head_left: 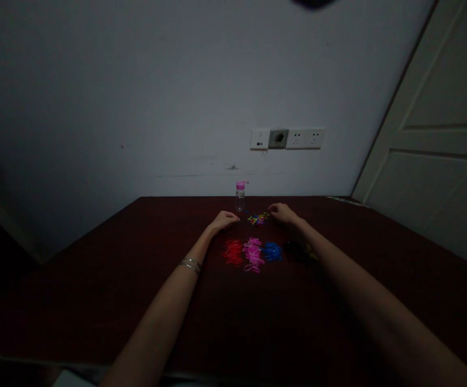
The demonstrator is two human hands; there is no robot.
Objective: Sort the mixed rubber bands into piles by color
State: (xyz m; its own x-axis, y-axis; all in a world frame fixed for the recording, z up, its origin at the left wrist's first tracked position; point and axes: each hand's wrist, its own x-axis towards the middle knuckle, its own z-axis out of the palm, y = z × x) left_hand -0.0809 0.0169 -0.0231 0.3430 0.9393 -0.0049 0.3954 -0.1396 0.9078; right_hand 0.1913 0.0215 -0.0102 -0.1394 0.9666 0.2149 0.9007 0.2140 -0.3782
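A small mixed heap of coloured rubber bands lies on the table between my two hands. My left hand rests just left of it, fingers drawn together; whether anything is in them is too small to see. On the heap's other side, my right hand pinches at the edge of a yellow rubber band. Nearer me are sorted piles: red rubber bands, pink rubber bands and blue rubber bands. Dark bands and some yellow ones lie further right, partly hidden by my right forearm.
Behind the heap stands a small clear bottle with a pink cap, upright. The dark red table meets a pale wall with a socket panel. A white panelled door is at the right.
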